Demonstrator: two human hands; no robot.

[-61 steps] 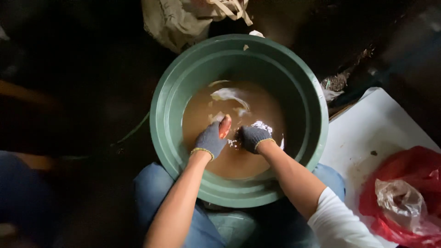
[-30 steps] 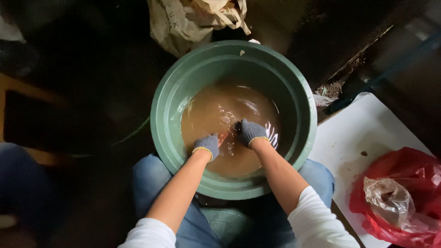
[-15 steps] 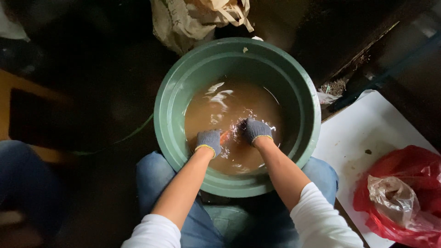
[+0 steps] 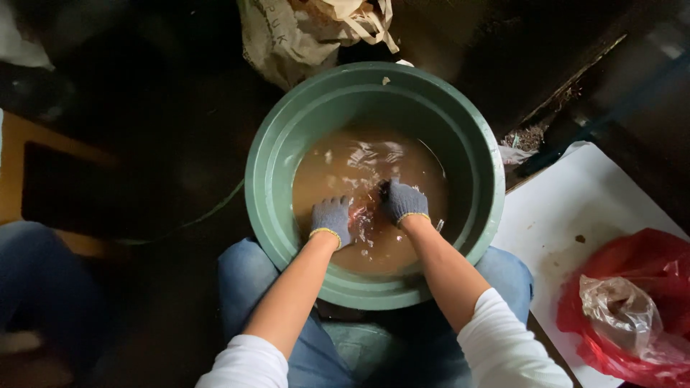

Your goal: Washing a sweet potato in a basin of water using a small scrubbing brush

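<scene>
Head view: since two seconds ago we see the reddish piece no longer lifted clear; both gloved hands have sunk closer together into the murky brown water [image 4: 359, 179], so the rubbing goes on below the surface. Left hand [image 4: 331, 220] curled, right hand [image 4: 405, 202] curled; a reddish thing [image 4: 361, 213] shows between them, though we cannot tell the grip. The round green plastic basin [image 4: 273, 165] sits between the knees. Near right, a red plastic bag [image 4: 647, 273] on a white board [image 4: 575, 208].

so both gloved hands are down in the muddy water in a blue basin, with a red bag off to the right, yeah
Not quite: the basin is green, not blue, as the head view shows. The rest holds: both gloved hands, left hand and right hand, are in the muddy water, and the red bag lies to the right.
</scene>
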